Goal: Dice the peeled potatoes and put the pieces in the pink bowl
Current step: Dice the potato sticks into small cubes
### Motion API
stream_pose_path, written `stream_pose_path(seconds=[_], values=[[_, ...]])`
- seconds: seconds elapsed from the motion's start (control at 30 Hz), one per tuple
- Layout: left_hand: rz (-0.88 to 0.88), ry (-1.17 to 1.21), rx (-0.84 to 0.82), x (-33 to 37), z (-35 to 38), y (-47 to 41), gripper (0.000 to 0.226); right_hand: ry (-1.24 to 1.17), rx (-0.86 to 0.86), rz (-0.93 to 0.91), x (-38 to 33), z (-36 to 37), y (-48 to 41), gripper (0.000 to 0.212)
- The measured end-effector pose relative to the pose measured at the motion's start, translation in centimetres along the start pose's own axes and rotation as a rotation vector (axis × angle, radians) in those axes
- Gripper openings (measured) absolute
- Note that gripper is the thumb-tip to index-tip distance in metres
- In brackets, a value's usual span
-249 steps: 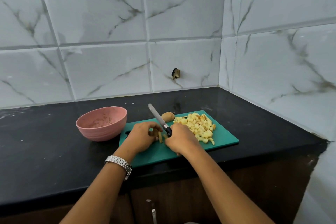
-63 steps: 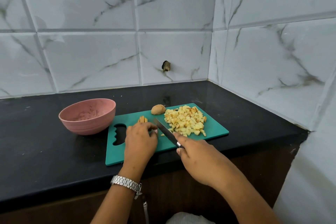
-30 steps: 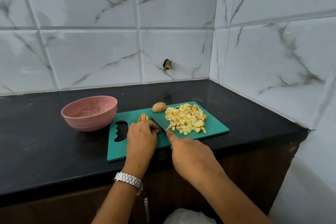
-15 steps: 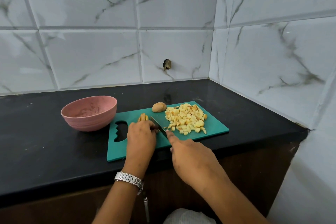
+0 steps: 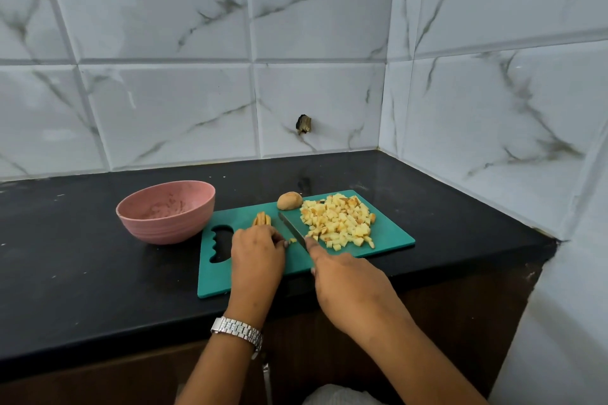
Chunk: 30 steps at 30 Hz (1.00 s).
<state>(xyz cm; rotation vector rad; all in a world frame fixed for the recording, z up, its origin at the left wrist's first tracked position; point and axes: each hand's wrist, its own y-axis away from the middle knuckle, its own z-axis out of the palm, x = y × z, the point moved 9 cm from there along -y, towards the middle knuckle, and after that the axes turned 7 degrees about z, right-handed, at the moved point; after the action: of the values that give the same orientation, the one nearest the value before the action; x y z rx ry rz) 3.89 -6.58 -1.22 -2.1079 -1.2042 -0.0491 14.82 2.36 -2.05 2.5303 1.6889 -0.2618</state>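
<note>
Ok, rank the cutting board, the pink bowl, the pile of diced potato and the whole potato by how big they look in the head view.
1. cutting board
2. pink bowl
3. pile of diced potato, only somewhat smaller than the bowl
4. whole potato

The glossy black stone desk (image 5: 82, 273) carries two things directly. A round pink bowl (image 5: 164, 231) stands toward its left, and just beside that lies a teal rectangular plastic cutting board (image 5: 390, 238) with a cut-out handle, its near corner close to the desk's front edge.
</note>
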Motion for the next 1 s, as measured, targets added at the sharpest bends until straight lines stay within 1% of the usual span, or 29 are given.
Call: stream_pose_path(seconds=[0.1, 0.27, 0.6, 0.7, 0.83, 0.9, 1.0], values=[[0.019, -0.004, -0.003, 0.3, -0.1, 0.1, 0.020, -0.015, 0.018, -0.026, -0.2, -0.4, 0.4, 0.066], [0.034, -0.001, -0.015, 0.5, -0.2, 0.2, 0.021, 0.000, -0.046, -0.034, -0.6, 0.5, 0.8, 0.066], [-0.010, 0.005, -0.008, 0.0, -0.3, 0.2, 0.016, 0.034, -0.095, -0.007, -1.2, 1.4, -0.4, 0.069], [-0.031, 0.007, 0.001, -0.1, -0.5, 0.4, 0.014, 0.033, -0.086, -0.015, -0.4, 1.3, 0.4, 0.067], [-0.015, 0.023, 0.017, -0.3, -0.1, 0.3, 0.014, 0.014, -0.032, 0.003, 1.1, 0.2, 0.5, 0.063], [-0.011, 0.063, -0.021, -0.3, 0.4, 0.0, 0.016, -0.015, -0.002, 0.022, 1.7, -0.3, 0.2, 0.062], [0.033, 0.070, -0.105, 0.2, 1.0, -0.1, 0.025, -0.066, 0.009, 0.010, 1.9, -0.7, 0.2, 0.056]])
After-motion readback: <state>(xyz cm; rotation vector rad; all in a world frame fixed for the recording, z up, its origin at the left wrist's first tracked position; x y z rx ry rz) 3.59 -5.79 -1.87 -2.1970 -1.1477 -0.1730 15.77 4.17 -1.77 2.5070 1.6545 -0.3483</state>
